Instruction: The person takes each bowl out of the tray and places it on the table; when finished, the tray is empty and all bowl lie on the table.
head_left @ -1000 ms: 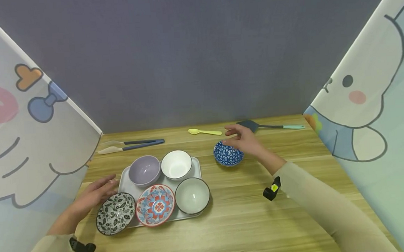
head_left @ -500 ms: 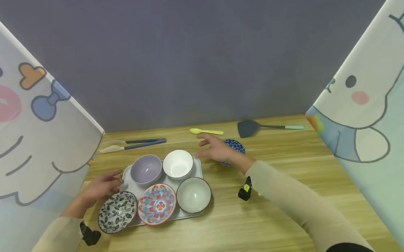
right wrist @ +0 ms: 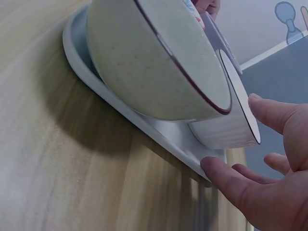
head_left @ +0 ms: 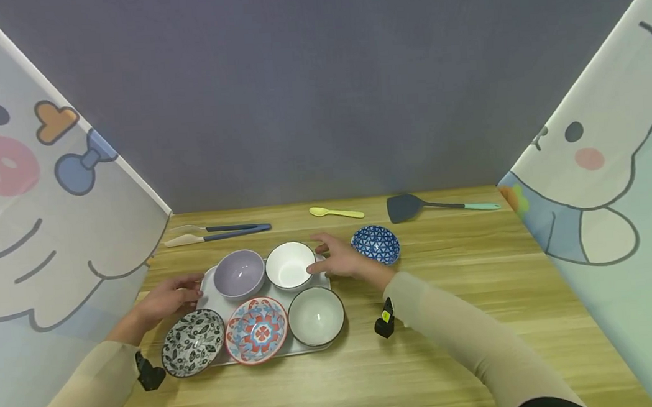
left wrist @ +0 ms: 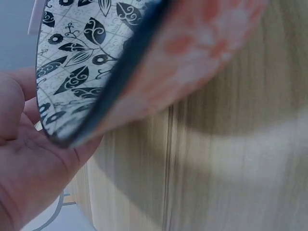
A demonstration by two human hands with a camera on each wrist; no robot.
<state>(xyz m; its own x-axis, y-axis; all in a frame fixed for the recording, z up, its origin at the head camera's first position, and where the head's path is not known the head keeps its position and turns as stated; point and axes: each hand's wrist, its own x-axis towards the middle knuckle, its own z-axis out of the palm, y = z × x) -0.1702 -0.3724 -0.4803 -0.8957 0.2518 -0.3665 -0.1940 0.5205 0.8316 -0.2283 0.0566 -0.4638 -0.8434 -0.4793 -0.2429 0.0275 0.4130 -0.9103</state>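
Observation:
A pale grey tray (head_left: pixel 213 297) bears a lavender bowl (head_left: pixel 239 274), a white bowl (head_left: pixel 290 265), a cream bowl (head_left: pixel 317 316) and a red-and-blue patterned bowl (head_left: pixel 256 330). A black floral bowl (head_left: pixel 193 342) tilts over its front left corner. My left hand (head_left: pixel 166 300) lies at the tray's left edge; in the left wrist view its fingertips disappear behind the floral bowl (left wrist: pixel 79 62). At the back right corner is my right hand (head_left: pixel 340 258), fingers spread. In the right wrist view, one fingertip meets the tray's rim (right wrist: pixel 120 108) and the thumb is beside the white bowl (right wrist: pixel 226 120).
A blue patterned bowl (head_left: pixel 376 245) stands on the wooden table (head_left: pixel 425 359) just right of my right hand. Along the back lie tongs (head_left: pixel 232 233), a yellow spoon (head_left: pixel 338 213) and a spatula (head_left: pixel 405 207). A grey panel (head_left: pixel 320 104) closes the back, with printed panels at both sides.
My right hand has come leftward from over the blue patterned bowl to the tray's back right corner. My left hand has shifted slightly inward along the tray's left edge. The bowls keep their places.

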